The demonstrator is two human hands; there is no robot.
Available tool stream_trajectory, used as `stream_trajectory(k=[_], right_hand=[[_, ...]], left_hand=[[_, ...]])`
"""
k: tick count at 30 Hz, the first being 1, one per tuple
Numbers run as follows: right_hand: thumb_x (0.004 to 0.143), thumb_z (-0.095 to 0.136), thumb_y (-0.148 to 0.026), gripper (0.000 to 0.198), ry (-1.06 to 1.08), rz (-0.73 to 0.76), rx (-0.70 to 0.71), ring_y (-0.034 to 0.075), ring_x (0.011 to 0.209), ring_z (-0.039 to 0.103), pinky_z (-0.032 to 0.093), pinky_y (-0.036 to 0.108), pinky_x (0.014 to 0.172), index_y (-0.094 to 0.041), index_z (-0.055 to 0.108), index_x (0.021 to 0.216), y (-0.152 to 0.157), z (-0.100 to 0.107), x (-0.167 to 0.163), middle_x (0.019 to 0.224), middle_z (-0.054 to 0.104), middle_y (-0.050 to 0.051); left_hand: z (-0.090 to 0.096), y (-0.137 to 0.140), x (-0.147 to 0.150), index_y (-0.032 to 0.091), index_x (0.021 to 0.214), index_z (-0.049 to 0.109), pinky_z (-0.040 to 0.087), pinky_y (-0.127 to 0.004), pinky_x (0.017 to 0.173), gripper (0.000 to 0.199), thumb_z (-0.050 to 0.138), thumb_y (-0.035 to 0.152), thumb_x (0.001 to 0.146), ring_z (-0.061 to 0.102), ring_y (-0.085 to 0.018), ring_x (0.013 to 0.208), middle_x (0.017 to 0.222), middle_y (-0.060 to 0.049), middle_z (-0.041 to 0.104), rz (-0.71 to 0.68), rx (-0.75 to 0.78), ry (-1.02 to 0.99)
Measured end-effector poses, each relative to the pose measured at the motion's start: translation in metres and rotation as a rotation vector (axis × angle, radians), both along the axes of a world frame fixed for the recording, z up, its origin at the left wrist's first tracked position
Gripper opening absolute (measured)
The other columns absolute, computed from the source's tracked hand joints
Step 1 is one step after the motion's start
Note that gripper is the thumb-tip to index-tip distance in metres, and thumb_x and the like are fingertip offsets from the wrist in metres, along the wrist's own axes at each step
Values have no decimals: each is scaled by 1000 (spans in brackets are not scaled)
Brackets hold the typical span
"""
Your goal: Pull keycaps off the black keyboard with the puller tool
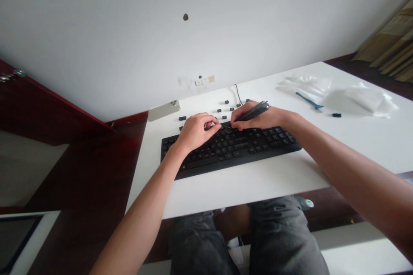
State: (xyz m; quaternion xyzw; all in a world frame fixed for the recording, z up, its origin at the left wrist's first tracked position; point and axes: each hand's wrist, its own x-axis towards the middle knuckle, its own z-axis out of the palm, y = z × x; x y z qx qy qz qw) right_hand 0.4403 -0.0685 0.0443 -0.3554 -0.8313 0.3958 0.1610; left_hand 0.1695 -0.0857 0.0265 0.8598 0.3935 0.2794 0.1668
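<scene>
A black keyboard (209, 154) lies on the white table in front of me, with many keys in place. My left hand (197, 132) rests over its upper left part, fingers curled and the thumb and forefinger tips brought together at the top row. Whether anything sits between them is too small to tell. My right hand (250, 116) grips a dark keycap puller (254, 111) slantwise, its thin wire end down at the top row beside my left fingertips. Several loose black keycaps (226, 102) are scattered on the table behind the keyboard.
A phone (164, 111) lies at the table's back left. To the right are a blue brush-like tool (309, 100), a small black piece (336, 115) and crumpled clear plastic bags (361, 99). The keyboard's cable (238, 93) runs towards the wall, below sockets (204, 80).
</scene>
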Motion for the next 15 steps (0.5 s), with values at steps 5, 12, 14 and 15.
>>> stream_trajectory(k=[5,12,14,15], right_hand=[[91,69,-43,22,-5,14,-7,21,75,68,53,34,71,-24,80,93,-3,3,0,80,77,2],[94,65,-43,25,-9,57,76,18,72,61,47,33,72,-23,79,88,-16,15,-7,78,73,1],[94,65,-43,25,-12,49,64,18,71,60,46,33,72,-23,78,85,-17,16,-8,76,72,1],[93,65,-42,25,-12,42,58,18,72,60,46,33,72,-22,77,84,-17,16,-8,77,72,1]], left_hand=[[2,-9,-2,22,93,79,49,-30,75,14,67,26,98,64,-16,76,88,-3,74,36,-6,43],[-2,-33,-7,23,102,80,48,-30,72,13,69,30,98,61,-16,71,80,-1,68,77,-11,68],[-3,-36,-5,23,103,80,48,-30,72,14,70,31,98,60,-16,71,77,0,66,73,-21,50],[-4,-36,-4,23,105,79,48,-30,73,14,70,31,98,61,-16,72,77,0,65,68,-27,44]])
